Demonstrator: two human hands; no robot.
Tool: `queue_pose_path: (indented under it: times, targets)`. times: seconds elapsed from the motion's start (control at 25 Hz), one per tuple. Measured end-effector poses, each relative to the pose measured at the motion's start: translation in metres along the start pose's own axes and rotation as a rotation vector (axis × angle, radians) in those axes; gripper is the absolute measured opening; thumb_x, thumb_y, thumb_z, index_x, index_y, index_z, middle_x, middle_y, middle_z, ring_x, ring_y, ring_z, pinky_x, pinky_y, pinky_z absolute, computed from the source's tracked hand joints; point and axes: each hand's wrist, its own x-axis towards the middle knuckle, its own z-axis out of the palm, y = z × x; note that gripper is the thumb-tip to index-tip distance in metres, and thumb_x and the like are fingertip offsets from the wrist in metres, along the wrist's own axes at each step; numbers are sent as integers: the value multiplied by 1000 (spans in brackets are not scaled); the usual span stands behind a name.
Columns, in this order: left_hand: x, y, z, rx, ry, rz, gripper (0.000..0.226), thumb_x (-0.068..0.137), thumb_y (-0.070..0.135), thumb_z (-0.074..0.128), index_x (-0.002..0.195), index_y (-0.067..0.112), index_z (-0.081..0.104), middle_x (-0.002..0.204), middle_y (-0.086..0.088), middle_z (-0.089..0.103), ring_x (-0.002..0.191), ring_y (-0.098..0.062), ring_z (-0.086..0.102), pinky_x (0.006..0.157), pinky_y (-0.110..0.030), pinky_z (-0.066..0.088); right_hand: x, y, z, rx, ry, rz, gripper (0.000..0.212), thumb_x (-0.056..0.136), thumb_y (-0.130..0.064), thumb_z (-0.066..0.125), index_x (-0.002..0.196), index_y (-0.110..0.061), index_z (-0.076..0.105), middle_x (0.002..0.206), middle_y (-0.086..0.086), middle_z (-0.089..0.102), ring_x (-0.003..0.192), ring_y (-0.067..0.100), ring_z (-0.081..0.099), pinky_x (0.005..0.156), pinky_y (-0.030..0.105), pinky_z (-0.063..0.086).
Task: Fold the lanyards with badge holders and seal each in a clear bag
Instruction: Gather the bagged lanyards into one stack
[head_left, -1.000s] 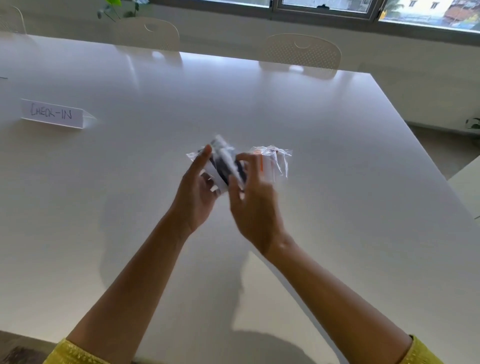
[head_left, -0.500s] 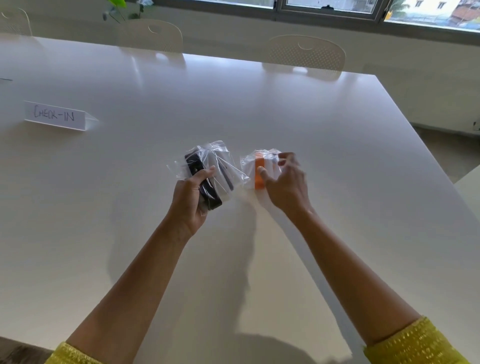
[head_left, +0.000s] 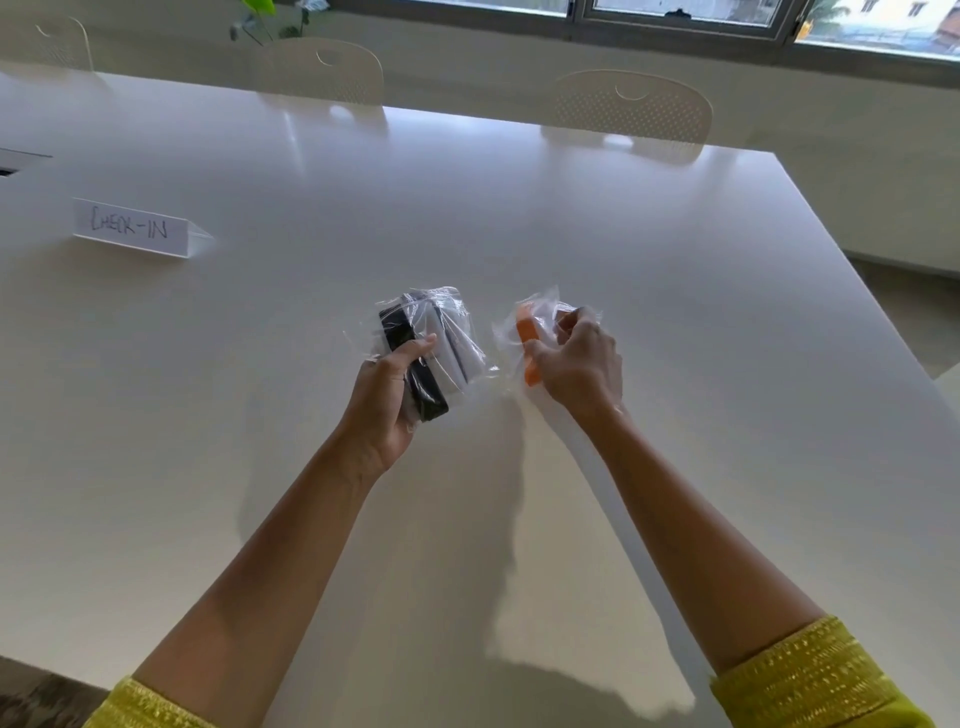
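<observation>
While both packs are held just above the white table (head_left: 675, 322), entries run left to right. Item 1: clear bag with black lanyard (head_left: 431, 343), grasped by the left hand (head_left: 387, 395), thumb across the black band, fingers curled beneath. Item 2, at its 3 o'clock, just beside: clear bag with orange lanyard (head_left: 530, 338), pinched by the right hand (head_left: 576, 358). Likely light, soft, slippery film over a firmer folded core; hold at the core, not the loose film. Check-in sign (head_left: 130, 228) at 10 o'clock, well apart.
</observation>
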Motion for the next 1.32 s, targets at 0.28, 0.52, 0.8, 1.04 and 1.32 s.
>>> queue_pose_path:
  times: [0.28, 0.52, 0.8, 1.04, 1.32]
  targets:
    - [1, -4, 8, -62, -70, 7, 47, 92, 39, 62, 133, 18, 56, 119, -12, 69, 108, -29, 66, 85, -42, 56, -14, -9, -16, 672, -85, 1, 38, 83, -38, 76, 105, -16, 53, 91, -5, 60, 82, 15, 64, 69, 26, 57]
    - [1, -13, 20, -123, -281, 47, 65, 90, 44, 57, 145, 12, 43, 133, -20, 59, 120, -38, 60, 91, -48, 53, -68, -27, 5, 702, -328, -143, 29, 88, -24, 71, 106, -17, 50, 98, -7, 59, 86, 19, 69, 71, 37, 63]
    - [2, -20, 14, -26, -179, 57, 56, 88, 21, 68, 140, 16, 47, 129, -21, 62, 113, -36, 63, 80, -44, 56, -50, -11, -18, 298, -78, -375, 19, 90, -41, 65, 99, -26, 70, 103, -7, 64, 92, 10, 62, 79, 27, 54]
    - [-17, -19, 14, 9, -130, 76, 58, 80, 21, 71, 136, 23, 53, 114, -11, 69, 99, -26, 69, 69, -39, 57, 21, 21, -17, 24, -42, 163, 90, 79, -62, 67, 138, -1, 38, 140, 16, 46, 133, 33, 42, 109, 38, 34]
    - [-25, -4, 0, 62, -206, 53, 52, 79, 23, 67, 129, 25, 53, 107, -8, 69, 98, -26, 67, 73, -40, 58, 37, 16, -9, 302, -288, 269, 25, 74, -24, 80, 88, -9, 67, 80, 6, 61, 65, 15, 65, 52, 21, 51]
